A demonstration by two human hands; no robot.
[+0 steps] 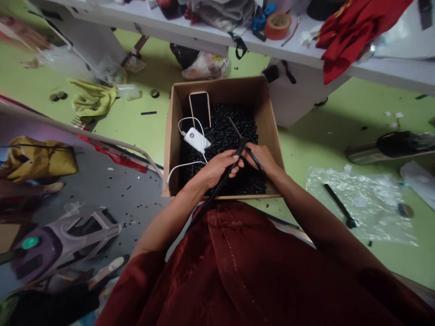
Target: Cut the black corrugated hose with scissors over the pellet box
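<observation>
My left hand (222, 167) is closed on a long black ribbed strip (217, 190), whose lower end trails down over my lap. Close beside it, my right hand (261, 157) is closed around a slim dark scissor-like tool (254, 159); its exact kind is unclear. The tool's thin point reaches up and left, crossing the strip's upper end. Both hands are over a cardboard box (274, 131) holding a heap of small black pieces (222, 122). On the heap lie a phone (200, 108) with a dark screen and a white power bank (196, 139) with a white cable.
A white table (299, 50) runs across the top, bearing orange tape (277, 25) and red cloth (360, 36). To the right lie a plastic bag (380, 185) and a metal flask (363, 151). A purple-grey stool (68, 240) stands left. Another person's hand (25, 34) shows top left.
</observation>
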